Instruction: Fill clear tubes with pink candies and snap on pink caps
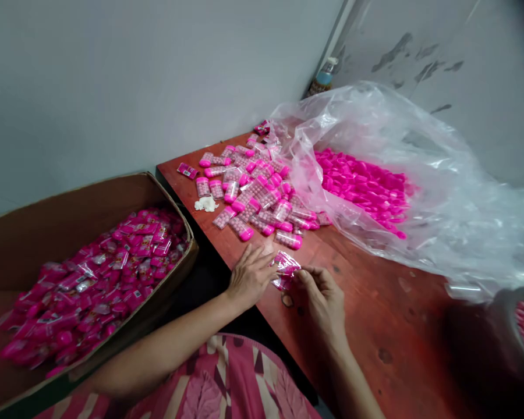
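A shiny pink printed wrapper [284, 269] is between my two hands, just above the near edge of the red table. My left hand [251, 276] grips its left edge, fingers together and back of the hand upward. My right hand [325, 299] pinches the right edge between thumb and fingers. Whether anything lies inside the wrapper cannot be made out. Right beyond my hands lies a heap of small clear tubes [255, 189] with bright pink caps, filled with pale pink beads.
At left stands a cardboard box [179, 224] holding many filled pink packets [100, 279]. A clear plastic bag [445, 209] with bright pink plastic pieces [367, 189] spreads across the back right. A dark container [500, 326] of pink beads, crumpled white tissue [206, 203] and a bottle [324, 77] also show.
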The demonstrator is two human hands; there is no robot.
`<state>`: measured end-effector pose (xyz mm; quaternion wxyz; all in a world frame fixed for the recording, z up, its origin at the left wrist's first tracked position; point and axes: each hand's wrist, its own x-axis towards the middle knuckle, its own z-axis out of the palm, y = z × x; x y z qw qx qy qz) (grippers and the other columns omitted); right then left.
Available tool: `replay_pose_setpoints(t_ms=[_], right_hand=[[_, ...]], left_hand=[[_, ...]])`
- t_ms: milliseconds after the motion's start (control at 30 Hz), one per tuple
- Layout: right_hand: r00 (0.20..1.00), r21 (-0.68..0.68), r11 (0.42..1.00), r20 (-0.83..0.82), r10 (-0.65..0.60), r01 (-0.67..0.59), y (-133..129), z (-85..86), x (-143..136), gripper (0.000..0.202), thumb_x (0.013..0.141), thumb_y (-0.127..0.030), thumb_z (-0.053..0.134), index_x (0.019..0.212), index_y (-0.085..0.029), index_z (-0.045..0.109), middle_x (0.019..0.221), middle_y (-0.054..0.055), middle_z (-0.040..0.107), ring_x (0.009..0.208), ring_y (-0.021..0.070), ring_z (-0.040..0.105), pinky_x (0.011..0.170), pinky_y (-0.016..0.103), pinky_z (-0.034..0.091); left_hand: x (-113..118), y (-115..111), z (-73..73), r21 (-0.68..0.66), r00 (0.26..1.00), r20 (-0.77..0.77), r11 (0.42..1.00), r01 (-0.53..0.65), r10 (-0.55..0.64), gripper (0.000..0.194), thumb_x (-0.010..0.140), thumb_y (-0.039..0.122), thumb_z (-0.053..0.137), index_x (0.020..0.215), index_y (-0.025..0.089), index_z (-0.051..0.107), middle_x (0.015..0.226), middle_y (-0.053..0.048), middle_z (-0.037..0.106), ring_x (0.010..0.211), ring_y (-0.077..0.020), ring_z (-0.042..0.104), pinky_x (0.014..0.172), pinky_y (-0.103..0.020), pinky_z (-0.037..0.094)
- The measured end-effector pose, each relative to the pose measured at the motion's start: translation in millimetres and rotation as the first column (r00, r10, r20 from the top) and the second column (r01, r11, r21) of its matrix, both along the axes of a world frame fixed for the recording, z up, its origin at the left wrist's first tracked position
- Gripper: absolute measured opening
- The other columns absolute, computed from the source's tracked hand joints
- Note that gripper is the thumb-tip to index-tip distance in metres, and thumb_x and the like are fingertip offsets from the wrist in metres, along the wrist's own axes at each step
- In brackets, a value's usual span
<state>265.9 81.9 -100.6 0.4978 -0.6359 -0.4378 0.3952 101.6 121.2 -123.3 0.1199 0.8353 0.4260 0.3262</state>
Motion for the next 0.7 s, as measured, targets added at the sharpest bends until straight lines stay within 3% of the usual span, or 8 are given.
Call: replay_pose_setpoints(t_ms=[133,267,333,400,500,600,700], right_hand=[[0.999,0.065,0.997,0.013,-0.043,0.042,6.3,4.4,-9.2,0.032,0.072,-0.033,0.064,0.1,-0.019,0.055,0.091,0.004,0.061,0.081,0.0164,0.059,0.071,0.029,0.047],[0.956,0.017,1.0,-0.292,0.021,-0.016,13.5,14.0,-20.0,0.039,0.067,-0.027,0.069,0.101,-0.021,0.051,0.077,-0.001,0.058,0.069,0.0125,0.058,0.062,0.024,0.048],[0.923,0.012,0.999,-0.383,0.039,-0.038,14.9,19.0,-23.2,0.038,0.067,-0.023,0.069,0.1,-0.021,0.051,0.073,-0.003,0.057,0.063,0.0103,0.056,0.057,0.021,0.046],[0.905,0.013,0.997,-0.421,0.07,-0.071,15.0,22.7,-24.9,0.037,0.068,-0.021,0.069,0.1,-0.022,0.051,0.074,-0.004,0.058,0.061,0.0094,0.056,0.055,0.02,0.046],[0.892,0.013,0.985,-0.423,0.159,-0.17,14.8,25.1,-26.0,0.038,0.066,-0.02,0.07,0.1,-0.022,0.052,0.079,-0.002,0.06,0.066,0.0106,0.058,0.058,0.022,0.047],[0.891,0.026,0.972,-0.395,0.224,-0.232,16.5,26.4,-26.3,0.035,0.065,-0.019,0.071,0.097,-0.021,0.055,0.08,-0.001,0.06,0.071,0.0109,0.058,0.063,0.022,0.048],[0.908,0.056,0.973,-0.351,0.228,-0.222,19.3,28.4,-27.5,0.03,0.067,-0.018,0.07,0.093,-0.021,0.057,0.079,-0.002,0.06,0.072,0.0098,0.057,0.064,0.02,0.047]], left_hand=[[1.5,-1.7,6.4,-0.038,0.983,0.182,0.999,-0.012,0.019,0.024,0.081,0.028,0.055,0.102,0.024,0.064,0.115,-0.005,0.061,0.116,-0.0244,0.047,0.102,-0.048,0.029],[-1.6,-7.7,23.1,-0.17,0.918,0.396,0.983,0.064,0.009,0.027,0.081,0.024,0.055,0.106,0.023,0.063,0.114,-0.007,0.061,0.113,-0.0222,0.05,0.1,-0.04,0.034],[-6.5,-10.9,31.8,-0.314,0.85,0.519,0.945,0.094,0.088,0.033,0.077,0.026,0.06,0.11,0.023,0.061,0.113,-0.007,0.062,0.109,-0.0224,0.053,0.097,-0.036,0.039],[-11.9,-12.7,37.8,-0.513,0.761,0.607,0.845,0.153,0.231,0.042,0.071,0.03,0.066,0.112,0.022,0.06,0.108,-0.007,0.065,0.1,-0.0235,0.059,0.088,-0.033,0.046],[-17.4,-12.2,40.1,-0.723,0.685,0.63,0.599,0.345,0.366,0.036,0.069,0.036,0.065,0.098,0.015,0.067,0.087,-0.007,0.07,0.078,-0.0214,0.065,0.07,-0.029,0.053],[-19.1,-10.7,39.0,-0.78,0.628,0.625,0.409,0.474,0.463,0.029,0.068,0.036,0.067,0.083,0.012,0.071,0.076,-0.007,0.069,0.066,-0.0159,0.064,0.064,-0.026,0.053],[-20.8,-11.5,39.5,-0.788,0.538,0.597,0.31,0.532,0.595,0.031,0.064,0.035,0.071,0.087,0.014,0.069,0.08,-0.007,0.068,0.065,-0.0131,0.063,0.063,-0.024,0.051]])
